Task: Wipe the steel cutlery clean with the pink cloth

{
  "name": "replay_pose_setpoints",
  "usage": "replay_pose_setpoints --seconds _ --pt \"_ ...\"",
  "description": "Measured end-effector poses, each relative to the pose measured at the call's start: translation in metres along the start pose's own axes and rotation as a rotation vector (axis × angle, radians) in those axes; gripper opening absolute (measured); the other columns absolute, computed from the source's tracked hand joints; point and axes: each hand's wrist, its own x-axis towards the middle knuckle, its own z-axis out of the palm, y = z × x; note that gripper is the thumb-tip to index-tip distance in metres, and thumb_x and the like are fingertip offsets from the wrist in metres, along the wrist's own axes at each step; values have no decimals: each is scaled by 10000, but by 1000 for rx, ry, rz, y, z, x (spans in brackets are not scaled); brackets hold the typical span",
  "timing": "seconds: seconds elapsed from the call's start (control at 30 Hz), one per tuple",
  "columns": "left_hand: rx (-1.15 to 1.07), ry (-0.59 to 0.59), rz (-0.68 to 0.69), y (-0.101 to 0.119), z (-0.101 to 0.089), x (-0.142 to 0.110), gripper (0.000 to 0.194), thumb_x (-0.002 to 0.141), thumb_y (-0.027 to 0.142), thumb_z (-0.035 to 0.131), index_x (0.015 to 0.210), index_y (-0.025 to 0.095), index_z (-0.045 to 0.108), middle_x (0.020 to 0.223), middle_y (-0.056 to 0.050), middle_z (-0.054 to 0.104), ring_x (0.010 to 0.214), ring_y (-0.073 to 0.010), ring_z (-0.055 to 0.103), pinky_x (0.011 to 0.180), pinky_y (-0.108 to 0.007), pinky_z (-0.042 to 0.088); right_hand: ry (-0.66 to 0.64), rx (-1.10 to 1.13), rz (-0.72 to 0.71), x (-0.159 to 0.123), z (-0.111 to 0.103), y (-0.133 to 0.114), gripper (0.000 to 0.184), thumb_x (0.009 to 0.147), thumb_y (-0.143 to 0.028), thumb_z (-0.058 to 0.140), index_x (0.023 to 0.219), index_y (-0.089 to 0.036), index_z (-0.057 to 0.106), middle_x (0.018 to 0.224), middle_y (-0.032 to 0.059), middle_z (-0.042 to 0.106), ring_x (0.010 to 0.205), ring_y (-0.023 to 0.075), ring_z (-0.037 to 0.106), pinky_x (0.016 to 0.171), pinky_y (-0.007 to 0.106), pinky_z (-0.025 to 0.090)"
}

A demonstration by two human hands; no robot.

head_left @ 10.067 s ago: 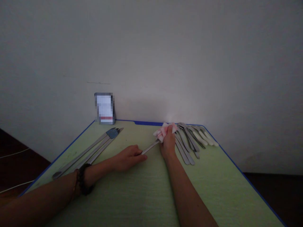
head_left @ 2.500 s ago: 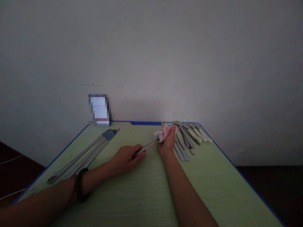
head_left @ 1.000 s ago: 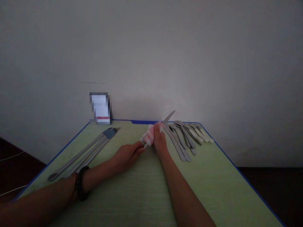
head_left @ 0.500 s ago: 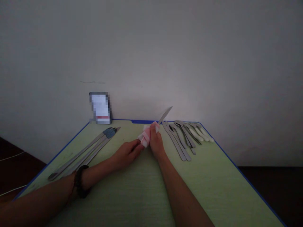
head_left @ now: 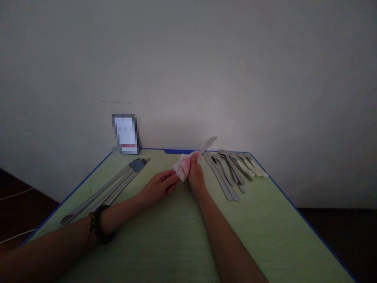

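A table knife (head_left: 209, 144) is held above the middle of the table, its blade pointing up and to the right. A pink and white cloth (head_left: 184, 166) is wrapped around its lower part. My right hand (head_left: 196, 177) is closed on the cloth, with the thumb on top near the blade. At the cloth's left end, the fingers of my left hand (head_left: 161, 185) are closed where the knife's handle end lies, mostly hidden.
Several knives, forks and spoons (head_left: 232, 173) lie at the right, some with white handles (head_left: 255, 169). Long metal utensils (head_left: 108, 188) lie at the left of the green table (head_left: 165, 243). A blurred phone (head_left: 126, 133) leans against the wall (head_left: 188, 70).
The knife has tilted a little lower and turned, so more of its blade's flat side shows. Both hands and the cloth have shifted slightly, the right hand toward the right.
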Motion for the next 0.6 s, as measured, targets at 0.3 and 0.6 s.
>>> replay_pose_setpoints --seconds 0.3,0.6 --pt "10 -79 -48 0 1 -2 406 742 587 509 684 187 476 484 71 448 405 -73 362 406 -204 258 125 109 -24 4 -3 7 599 799 -742 325 552 -220 483 485 -3 493 513 156 462 488 266 361" --pt "113 -114 -40 0 2 -4 475 788 663 378 617 219 375 435 94 340 394 -79 303 422 -225 249 106 73 -61 -3 3 1 528 801 -688 403 628 -204 524 537 -18 513 530 146 489 507 259 381"
